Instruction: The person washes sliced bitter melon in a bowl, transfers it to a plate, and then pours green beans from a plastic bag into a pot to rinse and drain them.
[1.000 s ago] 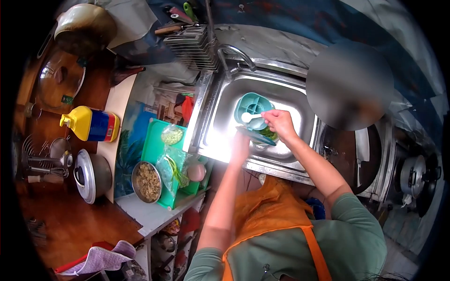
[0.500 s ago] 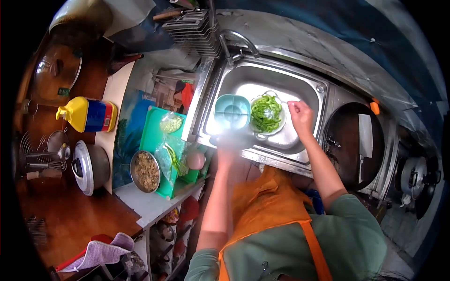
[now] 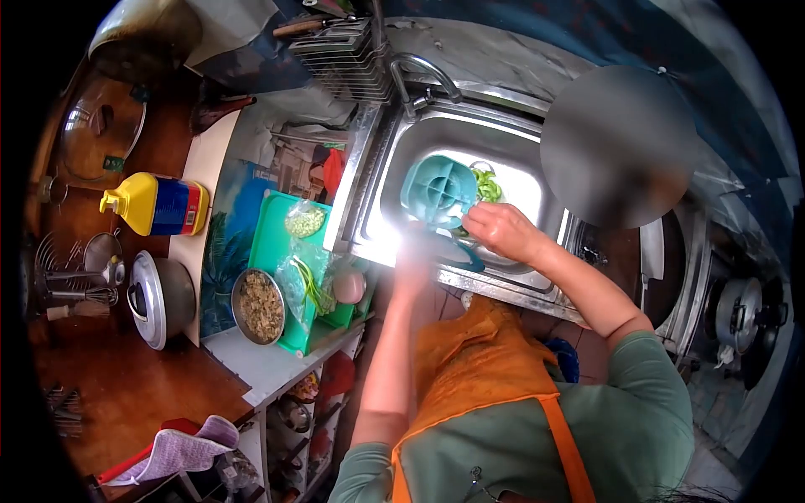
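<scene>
Over the sink (image 3: 524, 155), a teal divided container (image 3: 438, 191) is tilted, its compartments facing up. My left hand (image 3: 415, 251) is at its near side, smeared by a blurred patch, so its fingers are hidden. My right hand (image 3: 501, 228) has its fingers pressed together at the container's right edge; whether it grips the rim or something small is unclear. Cut green vegetables (image 3: 486, 184) lie in a bowl behind and below the container, mostly covered by it and by my right hand.
Left of the sink, a green tray (image 3: 268, 226) holds bagged vegetables (image 3: 304, 220) beside a metal bowl of food (image 3: 259, 307). A faucet (image 3: 428, 80) rises behind the sink. A cleaver (image 3: 651, 251) lies on a dark round surface at right. A grey blurred disc covers the upper right.
The teal container has shifted right and tilted, now covering much of the greens. My right hand has moved left and down to the container's edge.
</scene>
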`<act>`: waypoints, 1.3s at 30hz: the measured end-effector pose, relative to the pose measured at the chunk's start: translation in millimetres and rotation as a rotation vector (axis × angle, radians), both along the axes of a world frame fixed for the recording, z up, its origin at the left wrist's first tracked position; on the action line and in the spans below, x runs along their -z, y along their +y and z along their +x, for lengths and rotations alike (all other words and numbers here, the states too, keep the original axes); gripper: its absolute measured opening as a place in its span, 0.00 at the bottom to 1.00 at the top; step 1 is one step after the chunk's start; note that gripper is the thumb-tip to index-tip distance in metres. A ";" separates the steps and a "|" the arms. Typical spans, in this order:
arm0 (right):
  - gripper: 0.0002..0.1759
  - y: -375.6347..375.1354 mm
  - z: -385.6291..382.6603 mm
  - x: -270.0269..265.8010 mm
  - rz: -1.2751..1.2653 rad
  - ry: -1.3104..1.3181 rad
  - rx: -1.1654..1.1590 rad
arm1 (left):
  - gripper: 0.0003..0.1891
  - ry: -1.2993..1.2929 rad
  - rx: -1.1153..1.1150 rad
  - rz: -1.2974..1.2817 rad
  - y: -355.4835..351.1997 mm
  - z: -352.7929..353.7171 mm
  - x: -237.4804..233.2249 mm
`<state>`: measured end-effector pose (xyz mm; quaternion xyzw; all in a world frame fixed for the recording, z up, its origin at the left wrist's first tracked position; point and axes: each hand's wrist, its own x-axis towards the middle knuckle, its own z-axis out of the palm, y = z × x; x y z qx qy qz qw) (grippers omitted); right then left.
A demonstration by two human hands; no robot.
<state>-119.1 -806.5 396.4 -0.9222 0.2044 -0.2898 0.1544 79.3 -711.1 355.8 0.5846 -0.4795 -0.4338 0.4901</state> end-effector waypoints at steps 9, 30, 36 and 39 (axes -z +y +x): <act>0.08 -0.7 -0.7 25.7 1.016 -0.476 0.421 | 0.05 -0.055 -0.037 0.007 -3.3 -4.5 49.7; 0.09 -41.3 -26.5 74.9 1.007 -0.526 0.839 | 0.04 0.032 -0.268 0.029 74.0 46.4 82.9; 0.07 -25.8 -11.1 63.3 0.294 -0.357 0.728 | 0.03 0.141 -0.316 0.015 104.8 45.6 64.7; 0.03 10.9 42.8 -1.9 0.336 -0.463 0.409 | 0.02 0.029 -0.308 0.100 129.8 54.3 70.8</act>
